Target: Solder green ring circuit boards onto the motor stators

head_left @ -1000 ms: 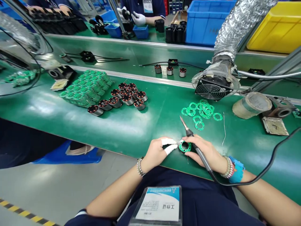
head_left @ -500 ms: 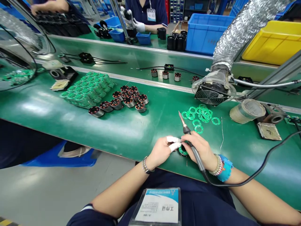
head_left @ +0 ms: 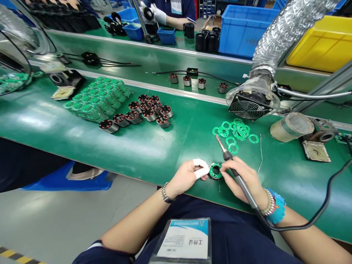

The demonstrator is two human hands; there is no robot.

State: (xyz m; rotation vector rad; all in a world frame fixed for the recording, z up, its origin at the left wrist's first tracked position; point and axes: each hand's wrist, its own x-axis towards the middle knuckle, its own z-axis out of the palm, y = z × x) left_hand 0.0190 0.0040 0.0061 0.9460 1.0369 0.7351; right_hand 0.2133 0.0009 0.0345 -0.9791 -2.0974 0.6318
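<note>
A green ring-shaped circuit board (head_left: pixel 211 174) sits in front of me near the table edge, apparently on top of a wound motor stator mostly hidden beneath it. My left hand (head_left: pixel 189 174), with white finger covers, is closed at its left rim, fingertips together. A soldering iron (head_left: pixel 242 185) lies across my right hand (head_left: pixel 247 178), gripped with its tip pointing up and away. The thumb and forefinger of that hand also touch the board's right rim. Beyond the iron tip lies a loose pile of green ring boards (head_left: pixel 239 130). A thin solder wire (head_left: pixel 261 152) rests to the right.
Several copper-wound stators (head_left: pixel 148 114) stand left of centre, beside stacked ring boards (head_left: pixel 96 97). A fume fan (head_left: pixel 249 106) on a foil duct hangs at right, near a round container (head_left: pixel 291 126) and an iron stand (head_left: pixel 316 150). Across the bench, a gloved co-worker (head_left: pixel 159 14) handles black parts.
My right hand has shifted right with the soldering iron, uncovering more of the ring board. My left fingers have moved slightly left, to the board's rim. The whole view has shifted a little.
</note>
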